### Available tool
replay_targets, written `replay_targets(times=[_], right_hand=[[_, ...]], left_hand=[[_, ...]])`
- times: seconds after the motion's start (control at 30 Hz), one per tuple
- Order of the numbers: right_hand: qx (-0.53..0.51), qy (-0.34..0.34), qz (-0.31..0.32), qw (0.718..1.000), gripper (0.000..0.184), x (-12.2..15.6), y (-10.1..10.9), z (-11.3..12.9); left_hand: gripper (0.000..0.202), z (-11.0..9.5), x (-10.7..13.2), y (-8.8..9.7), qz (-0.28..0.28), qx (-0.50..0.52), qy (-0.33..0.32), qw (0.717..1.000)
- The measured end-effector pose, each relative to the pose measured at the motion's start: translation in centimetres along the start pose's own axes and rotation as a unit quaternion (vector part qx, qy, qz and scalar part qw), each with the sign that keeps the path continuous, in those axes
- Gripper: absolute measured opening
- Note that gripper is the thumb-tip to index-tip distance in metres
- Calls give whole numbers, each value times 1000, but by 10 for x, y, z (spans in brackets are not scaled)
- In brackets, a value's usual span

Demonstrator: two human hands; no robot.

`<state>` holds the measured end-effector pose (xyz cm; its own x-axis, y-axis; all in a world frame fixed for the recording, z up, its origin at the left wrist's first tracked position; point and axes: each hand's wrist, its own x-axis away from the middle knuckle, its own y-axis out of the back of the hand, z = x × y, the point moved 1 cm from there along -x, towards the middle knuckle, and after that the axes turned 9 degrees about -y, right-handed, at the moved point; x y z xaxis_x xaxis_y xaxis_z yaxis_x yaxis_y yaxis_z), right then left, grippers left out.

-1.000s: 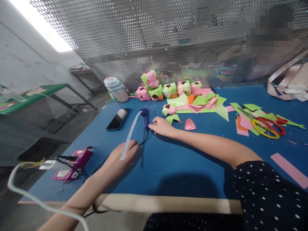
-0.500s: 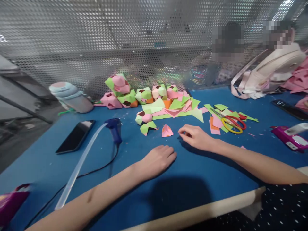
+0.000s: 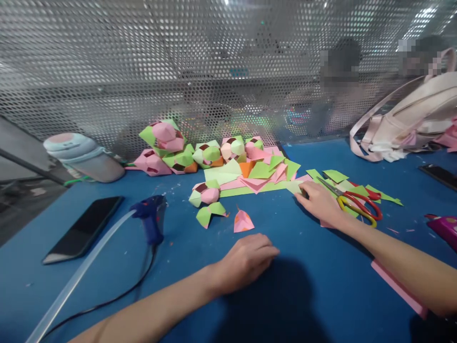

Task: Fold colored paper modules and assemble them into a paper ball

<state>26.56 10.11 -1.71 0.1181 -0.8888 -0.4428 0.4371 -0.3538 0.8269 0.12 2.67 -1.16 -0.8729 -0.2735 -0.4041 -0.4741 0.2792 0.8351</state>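
My right hand [image 3: 319,202] has left the pink piece [image 3: 243,223] for the pale green paper [image 3: 293,186] at the pile's edge; my left [image 3: 246,261] curls nearby. I cannot tell whether either grips.

Fingertips of the left hand [image 3: 247,261] hidden, purple box [image 3: 445,230] cut by the right edge

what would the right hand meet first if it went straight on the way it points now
Most likely the pale green paper piece on the right side of the paper pile; depth leaves unclear whether the right hand touches it.
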Motion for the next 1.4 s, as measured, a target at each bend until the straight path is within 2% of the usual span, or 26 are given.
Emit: replay_targets(times=[0.13, 0.27, 0.43, 0.5, 0.63, 0.73, 0.83, 0.93, 1.17, 1.4], right_hand=[[15, 13, 19, 1000, 20, 3, -2, 7], [-6, 9, 17, 1000, 24, -1, 7, 8], [-54, -7, -38, 998, 23, -22, 23, 9], [-43, 17, -37, 998, 19, -34, 23, 16], [77, 155, 30, 984, 21, -55, 2, 42], [114, 197, 59, 972, 18, -65, -21, 60], [129, 205, 64, 968, 16, -73, -38, 70], [144, 196, 60, 968, 20, -79, -44, 71], [165, 182, 61, 968, 35, -91, -43, 57], [139, 199, 62, 968, 28, -88, -38, 61]], left_hand=[[22, 5, 0, 2, -20, 73, 23, 997], [22, 4, -2, 4, -8, 68, 21, 997], [22, 2, -2, 5, 15, 46, 17, 999], [21, 3, -2, 4, 20, 46, 19, 999], [21, 3, -3, 4, 29, 37, 19, 999], [21, 2, -3, 5, 36, 23, 23, 999], [23, 1, -2, 5, 43, 3, 19, 999], [22, 1, -1, 4, 46, -28, 6, 999], [19, 2, 0, 2, 53, -52, -9, 997], [16, 4, 2, -1, 41, -62, -16, 997]])
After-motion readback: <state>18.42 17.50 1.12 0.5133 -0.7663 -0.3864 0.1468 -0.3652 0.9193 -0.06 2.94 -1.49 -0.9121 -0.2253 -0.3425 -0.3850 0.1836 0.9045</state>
